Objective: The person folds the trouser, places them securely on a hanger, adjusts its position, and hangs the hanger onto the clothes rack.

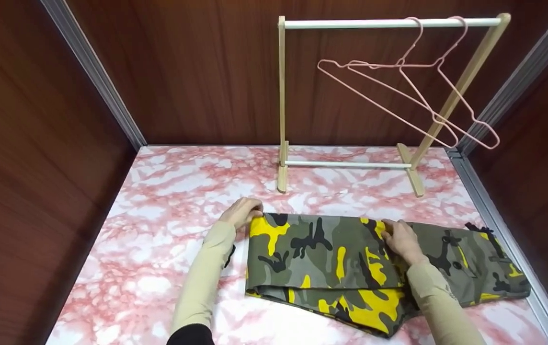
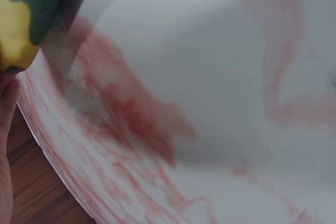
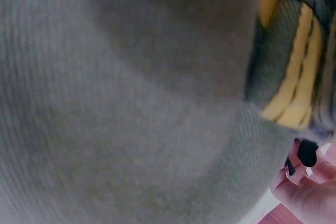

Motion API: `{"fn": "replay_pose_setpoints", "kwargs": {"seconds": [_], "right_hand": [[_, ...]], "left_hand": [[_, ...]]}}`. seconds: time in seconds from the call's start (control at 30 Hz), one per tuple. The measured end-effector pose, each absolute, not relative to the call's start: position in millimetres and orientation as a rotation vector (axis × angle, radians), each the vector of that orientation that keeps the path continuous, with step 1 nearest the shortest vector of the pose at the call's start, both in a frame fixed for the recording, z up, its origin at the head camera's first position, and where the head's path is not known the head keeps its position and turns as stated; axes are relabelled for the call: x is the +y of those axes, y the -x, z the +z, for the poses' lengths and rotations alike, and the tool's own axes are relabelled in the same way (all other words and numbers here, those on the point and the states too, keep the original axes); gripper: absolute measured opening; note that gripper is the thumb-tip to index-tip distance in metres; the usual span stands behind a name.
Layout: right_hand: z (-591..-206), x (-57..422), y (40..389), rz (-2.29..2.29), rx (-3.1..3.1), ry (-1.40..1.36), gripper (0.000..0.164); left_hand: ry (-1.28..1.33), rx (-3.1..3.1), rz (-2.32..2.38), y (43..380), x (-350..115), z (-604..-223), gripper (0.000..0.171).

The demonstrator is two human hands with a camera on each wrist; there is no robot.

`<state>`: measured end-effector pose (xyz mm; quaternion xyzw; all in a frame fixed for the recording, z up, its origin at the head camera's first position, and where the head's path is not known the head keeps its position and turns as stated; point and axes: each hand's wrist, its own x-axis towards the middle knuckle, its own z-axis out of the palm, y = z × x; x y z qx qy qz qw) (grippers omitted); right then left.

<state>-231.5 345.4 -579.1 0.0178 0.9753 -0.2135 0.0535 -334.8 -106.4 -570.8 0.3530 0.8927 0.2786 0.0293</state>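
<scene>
Camouflage trousers (image 1: pixel 312 254) in grey, green, black and yellow lie on the table, with the leg part folded over on itself. At the far left corner of the fold, my left hand (image 1: pixel 243 212) grips the cloth edge. My right hand (image 1: pixel 402 238) pinches the trousers where the folded leg layer meets the upper part. In the left wrist view, only a sliver of the hand (image 2: pixel 6 140) shows beside a yellow and green bit of cloth. Grey-green cloth fills most of the right wrist view, with the fingers (image 3: pixel 310 192) low at the right edge.
A wooden clothes rack (image 1: pixel 282 96) with white bars stands at the back of the pink marbled table (image 1: pixel 159 201). Two pink hangers (image 1: pixel 401 62) hang from its top bar. Brown panels (image 1: pixel 197 72) with metal edging enclose the table at the back and both sides.
</scene>
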Motion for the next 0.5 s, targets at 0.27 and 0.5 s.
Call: {"fn": "replay_pose_setpoints", "kwargs": {"seconds": [0.27,0.5], "right_hand": [[-579,339,230,-0.653,2.992,-0.137,0.04],[-580,342,229,-0.648,2.974,-0.132,0.042]], "left_hand": [[-0.901,2.758,0.678,340,-98,-559,0.021],[-0.87,2.742,0.706,327,-92,-568,0.018]]}}
